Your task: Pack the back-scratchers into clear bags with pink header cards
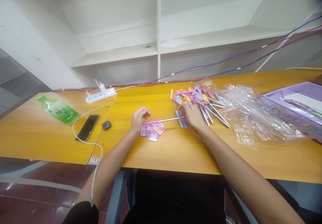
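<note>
A telescopic stick with a pink handle and a thin metal rod (169, 119) spans the gap between my hands. My left hand (140, 118), fingers curled, is closed at the handle's left end. The fingers of my right hand (192, 115) pinch the stick's other end, where a bit of pink shows; they partly hide it. Just under the handle lies a small heap of pink and purple cards (153, 131). Purple and blue-grey tubes (179, 119) lie beside my right hand. Behind it is a pile of colourful hand-shaped back scratcher heads (197, 94) and silver rods (220, 115).
Crumpled clear plastic bags (259, 113) and a purple box (284, 96) occupy the right side. On the left are a green bottle (59, 109), a phone (87, 128), a small black case (106, 125), and a power strip (100, 95) with a white cable (94, 109).
</note>
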The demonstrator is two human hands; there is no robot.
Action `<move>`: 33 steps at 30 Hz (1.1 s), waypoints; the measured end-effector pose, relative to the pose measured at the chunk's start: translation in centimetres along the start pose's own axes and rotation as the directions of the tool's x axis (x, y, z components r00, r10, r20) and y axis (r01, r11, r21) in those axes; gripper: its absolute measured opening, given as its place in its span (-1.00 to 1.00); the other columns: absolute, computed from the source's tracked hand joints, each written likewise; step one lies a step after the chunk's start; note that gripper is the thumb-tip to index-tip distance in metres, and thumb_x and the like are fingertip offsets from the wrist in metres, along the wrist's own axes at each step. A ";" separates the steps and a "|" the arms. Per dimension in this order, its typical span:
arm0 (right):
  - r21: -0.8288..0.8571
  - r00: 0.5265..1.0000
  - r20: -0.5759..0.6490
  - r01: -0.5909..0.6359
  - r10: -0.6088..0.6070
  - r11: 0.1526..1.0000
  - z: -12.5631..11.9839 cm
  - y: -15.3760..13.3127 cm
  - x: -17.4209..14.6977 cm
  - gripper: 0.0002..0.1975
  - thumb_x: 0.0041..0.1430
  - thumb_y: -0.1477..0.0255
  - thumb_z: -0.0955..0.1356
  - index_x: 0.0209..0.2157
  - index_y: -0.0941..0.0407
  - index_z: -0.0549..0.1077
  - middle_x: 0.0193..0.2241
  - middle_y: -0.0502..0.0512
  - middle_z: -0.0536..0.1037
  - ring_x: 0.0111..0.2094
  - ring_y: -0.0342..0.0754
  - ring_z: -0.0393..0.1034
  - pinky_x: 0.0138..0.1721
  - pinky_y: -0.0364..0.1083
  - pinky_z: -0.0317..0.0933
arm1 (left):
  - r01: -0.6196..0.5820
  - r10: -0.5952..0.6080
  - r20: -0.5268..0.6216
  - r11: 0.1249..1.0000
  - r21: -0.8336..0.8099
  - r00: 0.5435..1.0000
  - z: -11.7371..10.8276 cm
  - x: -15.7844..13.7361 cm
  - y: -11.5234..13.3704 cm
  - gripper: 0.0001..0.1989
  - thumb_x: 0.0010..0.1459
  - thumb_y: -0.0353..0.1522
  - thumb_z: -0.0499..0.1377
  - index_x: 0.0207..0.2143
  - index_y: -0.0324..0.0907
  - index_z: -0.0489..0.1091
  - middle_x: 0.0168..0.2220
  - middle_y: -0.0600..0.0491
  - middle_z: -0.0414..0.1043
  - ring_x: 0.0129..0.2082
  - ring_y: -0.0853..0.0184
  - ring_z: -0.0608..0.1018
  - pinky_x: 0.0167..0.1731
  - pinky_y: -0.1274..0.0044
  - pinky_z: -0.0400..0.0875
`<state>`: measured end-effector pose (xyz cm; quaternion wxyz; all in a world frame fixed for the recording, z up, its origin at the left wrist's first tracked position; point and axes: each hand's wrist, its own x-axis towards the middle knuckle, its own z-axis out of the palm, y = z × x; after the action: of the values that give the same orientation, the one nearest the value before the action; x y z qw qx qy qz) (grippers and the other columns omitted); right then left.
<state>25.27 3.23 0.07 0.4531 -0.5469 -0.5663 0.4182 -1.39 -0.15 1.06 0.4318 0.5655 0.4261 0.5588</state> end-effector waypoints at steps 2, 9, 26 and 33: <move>-0.024 0.999 0.039 -0.011 0.012 1.000 0.5 0.2 -0.3 -0.49 0.34 0.00 0.20 -0.37 0.11 0.49 -0.57 0.01 0.49 -0.67 -0.13 0.36 -0.59 -0.15 0.20 | 0.001 -0.001 0.023 1.000 0.015 1.000 0.3 -0.2 -0.1 -0.75 0.23 -0.30 0.05 -0.45 -0.18 0.42 -0.43 0.06 0.40 -0.39 0.37 0.39 -0.34 0.52 0.26; -0.132 0.993 0.109 0.053 -0.039 0.990 2.2 0.2 -1.5 -0.46 0.39 0.03 0.16 -0.39 0.12 0.51 -0.62 0.00 0.48 -0.62 -0.11 0.41 -0.48 -0.14 0.22 | 0.007 -0.010 0.047 0.998 0.058 0.999 0.6 -0.4 -0.2 -0.72 0.25 -0.28 0.04 -0.47 -0.18 0.40 -0.44 0.05 0.39 -0.40 0.36 0.38 -0.34 0.50 0.25; -0.132 0.987 0.160 0.040 -0.019 0.990 3.3 0.2 -2.2 -0.50 0.38 0.08 0.19 -0.45 0.11 0.50 -0.60 0.01 0.47 -0.58 -0.13 0.40 -0.51 -0.18 0.21 | -0.039 0.028 0.086 0.990 0.137 0.996 1.1 -0.8 0.4 -0.66 0.32 -0.22 0.02 -0.48 -0.16 0.37 -0.45 0.05 0.36 -0.39 0.33 0.40 -0.32 0.50 0.28; 0.127 0.986 0.166 -0.011 -0.010 0.992 2.3 -2.9 -2.2 -0.64 0.31 0.06 0.27 -0.25 0.08 0.41 -0.66 -0.13 0.38 -0.81 -0.19 0.09 -0.75 -0.17 -0.10 | -0.303 0.071 0.356 0.690 0.657 0.932 -0.4 -0.5 2.5 -0.70 0.19 -0.09 0.31 -0.17 -0.08 0.49 -0.39 0.07 0.50 -0.46 0.31 0.44 -0.34 0.51 0.21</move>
<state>22.31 0.91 2.18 0.4380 -0.4802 -0.5741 0.4980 -1.76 -1.34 3.37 0.1843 0.8062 0.4739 0.3026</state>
